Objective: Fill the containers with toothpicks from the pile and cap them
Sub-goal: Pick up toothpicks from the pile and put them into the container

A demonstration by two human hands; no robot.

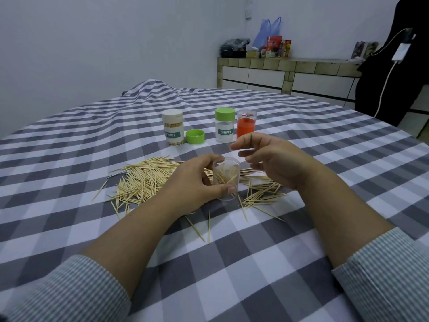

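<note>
Left hand [197,180] wraps its fingers and thumb round a small clear plastic container [226,178], steadying it upright amid the scattered pile of pale wooden toothpicks [144,180] — a sparse few lean inside. Right hand [271,156] hovers just beyond its mouth, fingers loosely curled, seemingly empty — farther back lies a loose green cap [195,136].

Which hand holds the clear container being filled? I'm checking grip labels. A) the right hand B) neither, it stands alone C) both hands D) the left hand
D: the left hand wraps the clear container, thumb across its front, while the right hand hovers above, touching nothing visible.
</note>
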